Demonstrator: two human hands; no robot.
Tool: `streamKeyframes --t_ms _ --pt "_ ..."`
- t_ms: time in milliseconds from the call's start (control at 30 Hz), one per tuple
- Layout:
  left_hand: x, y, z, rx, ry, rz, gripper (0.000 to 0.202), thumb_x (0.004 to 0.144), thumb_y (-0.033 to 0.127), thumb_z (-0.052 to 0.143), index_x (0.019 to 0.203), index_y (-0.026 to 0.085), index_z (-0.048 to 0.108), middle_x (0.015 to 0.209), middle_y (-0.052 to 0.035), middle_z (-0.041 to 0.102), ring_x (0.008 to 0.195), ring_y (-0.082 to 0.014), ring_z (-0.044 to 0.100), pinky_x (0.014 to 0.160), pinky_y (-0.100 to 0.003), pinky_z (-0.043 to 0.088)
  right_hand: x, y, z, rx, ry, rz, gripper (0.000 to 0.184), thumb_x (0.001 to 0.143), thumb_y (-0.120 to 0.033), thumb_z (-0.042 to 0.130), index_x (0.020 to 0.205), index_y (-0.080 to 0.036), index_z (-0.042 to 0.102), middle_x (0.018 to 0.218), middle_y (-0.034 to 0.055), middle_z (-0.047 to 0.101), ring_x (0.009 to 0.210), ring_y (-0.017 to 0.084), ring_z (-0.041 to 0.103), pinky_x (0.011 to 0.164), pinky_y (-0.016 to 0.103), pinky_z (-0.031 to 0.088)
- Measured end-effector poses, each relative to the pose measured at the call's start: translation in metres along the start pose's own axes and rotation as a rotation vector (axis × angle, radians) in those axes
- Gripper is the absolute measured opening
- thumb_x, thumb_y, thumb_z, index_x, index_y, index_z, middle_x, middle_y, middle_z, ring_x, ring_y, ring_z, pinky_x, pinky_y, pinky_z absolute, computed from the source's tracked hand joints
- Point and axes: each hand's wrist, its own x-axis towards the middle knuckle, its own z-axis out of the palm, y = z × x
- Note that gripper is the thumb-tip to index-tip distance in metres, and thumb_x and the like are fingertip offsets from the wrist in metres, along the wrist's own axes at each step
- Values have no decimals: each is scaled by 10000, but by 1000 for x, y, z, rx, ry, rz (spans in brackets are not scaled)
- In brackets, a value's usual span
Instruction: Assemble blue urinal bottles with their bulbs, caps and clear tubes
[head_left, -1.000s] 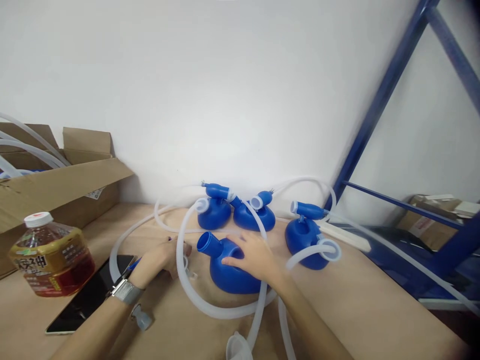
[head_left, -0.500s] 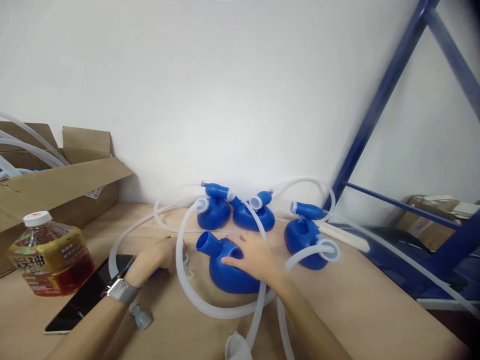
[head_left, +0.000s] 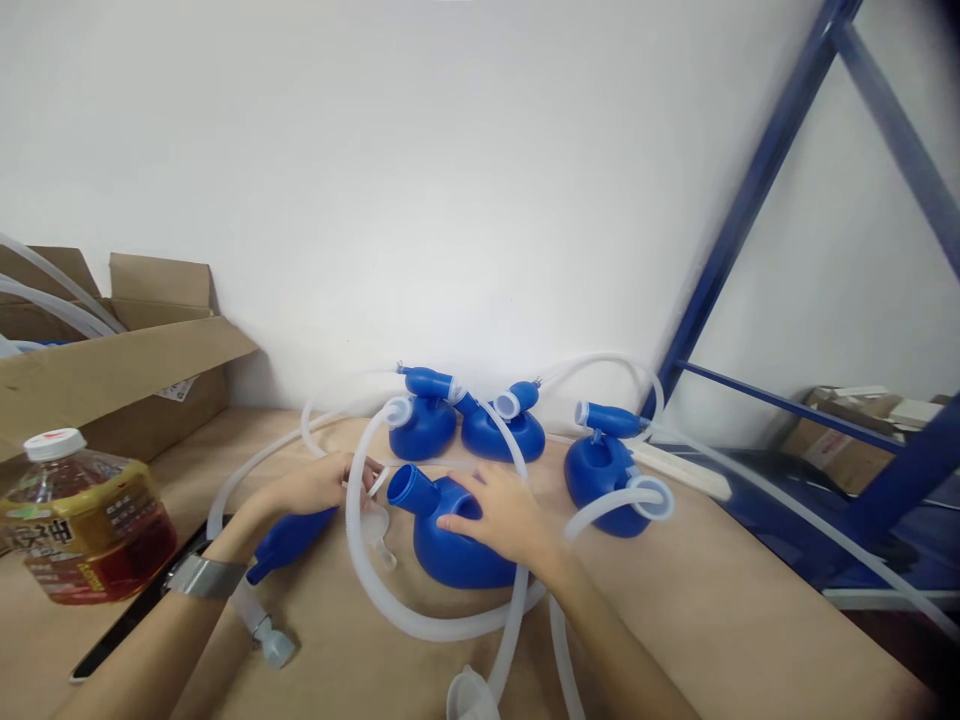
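My right hand (head_left: 499, 515) is wrapped over the handle of a blue plastic urinal bottle (head_left: 465, 560), whose open threaded neck (head_left: 411, 488) tilts up to the left. Just left of that neck, my left hand (head_left: 330, 480) pinches a white ring cap (head_left: 380, 482); its fingers are partly hidden by a looping hose. A translucent piece with a small tab (head_left: 377, 525) hangs or lies below the ring; I cannot tell which. Under my left wrist lies a blue bulb-shaped piece (head_left: 294, 540). A corrugated white hose (head_left: 420, 628) curls round the front of the bottle.
Behind stand more blue bottles with hoses (head_left: 421, 430) (head_left: 510, 435) (head_left: 604, 475). At left are a drink bottle (head_left: 90, 530), a dark phone (head_left: 120, 635) and an open cardboard box (head_left: 135, 360) of hoses. A funnel-like cap (head_left: 471, 695) lies in front. A blue metal frame (head_left: 742, 220) rises at right.
My left hand has lifted slightly and brought the white ring nearer the bottle's neck, uncovering the blue bulb-shaped piece. My right hand stays on the bottle. The view has shifted slightly.
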Motion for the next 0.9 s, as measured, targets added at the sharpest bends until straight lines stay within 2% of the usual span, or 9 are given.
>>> streamKeyframes --t_ms 67,167,233,367,500,600,800,900 --pt "2 1 4 -105 28 23 387 829 542 706 989 190 717 1026 -77 745 959 -280 716 873 -386 600 0 -1 0 -2 2 3 575 912 -686 648 1359 -325 677 1179 98 703 1132 334 640 996 478 495" --pt "6 2 14 -211 81 42 634 792 559 761 1303 210 623 1176 -107 712 1023 -298 711 870 -412 612 -1 -2 -2 -1 -2 5 560 915 -671 657 1360 -331 675 1191 99 706 1137 332 641 1000 476 491" --pt "8 4 20 -229 95 54 721 775 563 792 1382 226 602 1175 -107 715 1035 -307 709 881 -420 610 -1 -3 -3 -3 -11 4 551 923 -656 658 1366 -328 672 1215 104 706 1140 332 644 1005 482 490" --pt "10 12 24 -173 124 55 683 795 616 769 1344 216 688 1080 -108 753 979 -331 713 877 -459 602 -1 -2 -2 -21 -8 7 564 922 -658 660 1372 -318 672 1222 113 708 1137 338 650 1013 495 489" --pt "10 21 25 -86 193 43 666 816 635 746 1334 218 709 1282 -137 729 1135 -386 678 1023 -534 536 0 0 1 -14 4 -1 561 913 -660 672 1362 -324 677 1216 104 712 1144 333 655 1015 490 495" --pt "10 27 31 -39 226 39 654 828 616 722 1333 201 697 1297 -155 732 1123 -402 695 1015 -555 546 0 2 2 0 19 -7 570 894 -655 700 1375 -351 663 1214 84 716 1158 328 654 1012 482 501" --pt "21 38 72 15 378 120 587 903 432 647 1418 168 547 1464 -194 608 1348 -389 576 1168 -559 440 -1 4 0 57 8 -32 577 888 -602 741 1417 -409 613 1284 39 716 1198 308 659 1043 481 501" --pt "27 37 89 -4 452 193 444 989 390 560 1384 188 545 1573 -182 508 1446 -346 494 1227 -524 381 -1 6 0 75 13 -51 582 874 -586 766 1402 -383 630 1307 39 713 1201 305 661 1064 475 499"
